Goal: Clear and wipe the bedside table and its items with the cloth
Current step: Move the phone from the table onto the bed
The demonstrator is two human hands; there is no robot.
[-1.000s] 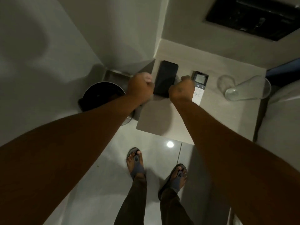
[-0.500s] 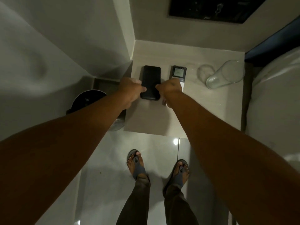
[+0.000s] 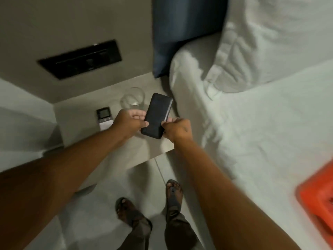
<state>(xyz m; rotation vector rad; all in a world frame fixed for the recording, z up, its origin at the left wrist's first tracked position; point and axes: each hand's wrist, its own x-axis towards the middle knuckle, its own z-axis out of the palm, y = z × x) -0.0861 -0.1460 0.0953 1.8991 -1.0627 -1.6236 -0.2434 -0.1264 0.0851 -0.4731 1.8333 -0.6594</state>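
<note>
A black phone (image 3: 157, 116) is held above the right side of the beige bedside table (image 3: 75, 112). My left hand (image 3: 128, 121) grips its left edge and my right hand (image 3: 177, 129) grips its right lower edge. A white remote with a small screen (image 3: 104, 118) lies on the table to the left of my left hand. A clear drinking glass (image 3: 132, 98) lies on the table just behind the phone. No cloth is in view.
A bed with white sheets (image 3: 261, 132) and a pillow (image 3: 273, 38) fills the right side, with a blue headboard (image 3: 183, 31) behind. An orange object (image 3: 319, 193) lies on the bed at the right edge. A black wall panel (image 3: 81, 58) sits above the table.
Both hands have lifted the phone off the table and carried it to the right, towards the bed. The view has swung right, so the bed now shows and the bin is gone.
</note>
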